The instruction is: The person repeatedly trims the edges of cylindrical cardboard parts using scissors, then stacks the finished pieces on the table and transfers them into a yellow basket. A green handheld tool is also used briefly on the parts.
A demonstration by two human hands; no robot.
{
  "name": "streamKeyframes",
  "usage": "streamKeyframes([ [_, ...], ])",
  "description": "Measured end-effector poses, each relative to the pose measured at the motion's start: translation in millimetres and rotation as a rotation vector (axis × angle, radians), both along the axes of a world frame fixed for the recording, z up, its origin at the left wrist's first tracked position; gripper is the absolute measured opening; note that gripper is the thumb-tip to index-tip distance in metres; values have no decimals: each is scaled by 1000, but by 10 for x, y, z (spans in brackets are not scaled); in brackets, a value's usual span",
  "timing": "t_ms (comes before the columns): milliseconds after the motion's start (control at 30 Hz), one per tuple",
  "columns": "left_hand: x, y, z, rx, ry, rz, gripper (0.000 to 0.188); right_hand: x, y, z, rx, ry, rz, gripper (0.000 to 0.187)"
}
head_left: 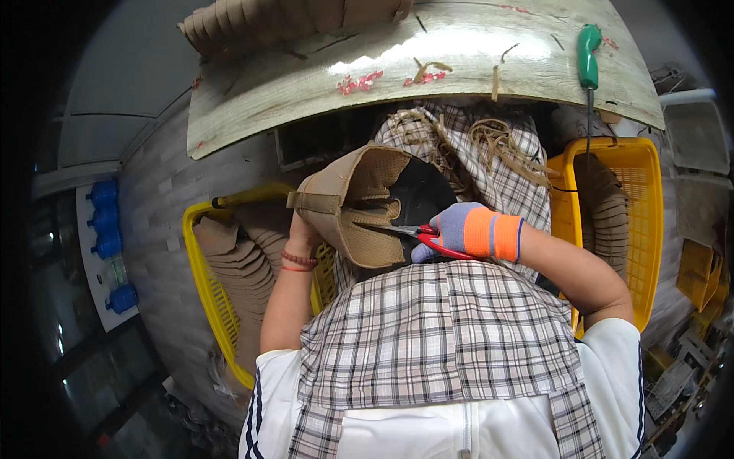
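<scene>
A tan boot upper [329, 200] with a textured lining is held up over my lap, its open side facing right. My bare left hand [303, 232] grips it from the left, with the fingers hidden behind the material. My right hand [468, 229], in a grey-blue and orange work glove, is closed around red-handled scissors [447, 246]. The scissors' slim metal blades point left into the opening of the upper, near a folded inner edge. Whether the blades touch the material I cannot tell. Tan strip scraps [501, 145] lie on the plaid apron [413, 329] over my knees.
Yellow baskets stand on both sides, the left basket [200, 298] and right basket [646, 229] holding stacked tan pieces. Ahead, the pale worktable [459, 69] carries more tan pieces [290, 23], red and brown scraps, and a green-handled tool [589, 57] whose shaft hangs over the edge.
</scene>
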State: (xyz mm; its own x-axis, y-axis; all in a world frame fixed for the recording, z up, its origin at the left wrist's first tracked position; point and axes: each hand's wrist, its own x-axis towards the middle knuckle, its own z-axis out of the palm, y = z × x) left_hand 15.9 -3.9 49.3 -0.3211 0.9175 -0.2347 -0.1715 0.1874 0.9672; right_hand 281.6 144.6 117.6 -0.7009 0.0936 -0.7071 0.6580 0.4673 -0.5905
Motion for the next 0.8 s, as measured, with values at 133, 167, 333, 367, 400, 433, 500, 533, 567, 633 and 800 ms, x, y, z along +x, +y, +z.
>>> streamKeyframes([
  [133,171,267,1251,260,596,-73,25,403,54,148,99,104,-123,71],
  [167,203,231,1599,378,892,-25,24,589,50,137,65,188,-318,68],
  [333,-239,295,2198,251,1829,-171,22,778,586,149,606,73,-660,65],
  [367,-278,322,2342,371,1804,-51,22,823,666,176,732,96,-687,67],
  [400,-302,375,2453,488,1768,67,21,851,859,243,704,30,-731,61],
  [433,-320,432,2454,453,1652,106,21,839,984,335,755,-19,-762,56],
  [500,-419,464,2430,335,1551,40,21,761,1185,529,850,-49,-766,46],
  [533,-485,529,2338,300,1493,11,22,769,1331,463,843,6,-820,46],
  [567,-465,578,2293,391,1421,91,22,807,1460,483,877,-37,-798,46],
  [633,-538,731,2007,477,1034,127,22,903,1735,436,908,-38,-832,46],
  [800,-424,819,1421,564,561,325,22,1179,2140,70,1081,90,-899,46],
])
